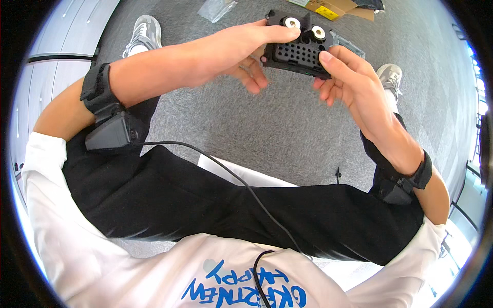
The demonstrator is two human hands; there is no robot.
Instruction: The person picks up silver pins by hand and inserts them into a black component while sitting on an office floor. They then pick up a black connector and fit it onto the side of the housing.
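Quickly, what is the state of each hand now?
Left hand: closed on the black perforated part, thumb on top.
Right hand: holding the same part's right edge.

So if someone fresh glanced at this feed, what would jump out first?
A black perforated block with two white round caps, held up at top centre between the left hand and right hand over grey carpet. Next, black strapped units on both forearms, and a cable crossing the black trousers.
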